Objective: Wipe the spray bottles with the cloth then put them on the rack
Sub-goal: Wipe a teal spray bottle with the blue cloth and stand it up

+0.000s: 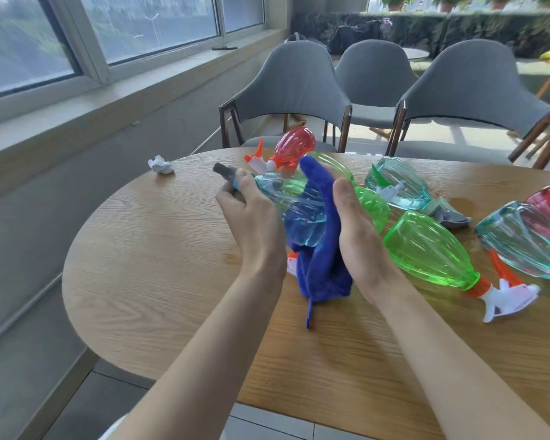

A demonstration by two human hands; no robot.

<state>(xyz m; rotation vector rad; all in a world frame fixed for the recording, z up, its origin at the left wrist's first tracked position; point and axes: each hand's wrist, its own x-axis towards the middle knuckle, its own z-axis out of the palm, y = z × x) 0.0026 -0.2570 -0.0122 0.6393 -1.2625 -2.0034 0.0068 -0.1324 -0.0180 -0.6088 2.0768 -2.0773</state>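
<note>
Clear blue spray bottle (pixel 302 214) is held above the counter (pixel 156 265), mid-view. Its long axis is tilted: the grey sprayer head points up-left and away, the base down-right toward the person. The left grip (pixel 251 214) is wrapped round the neck just below the head, thumb on top, fingers curled under. The blue cloth (pixel 324 271) is pressed against the bottle's right flank by the right grip (pixel 356 230). That thumb is seen straight, but the fingers are covered by cloth, so curled or spread cannot be told. The cloth tail hangs down toward the counter. More bottles are laid on their sides: green bottle (pixel 432 249) just right, teal bottle (pixel 397 185) beyond it, red bottle (pixel 294 147) behind. A crumpled tissue (pixel 161 164) is seen at the far-left edge.
</note>
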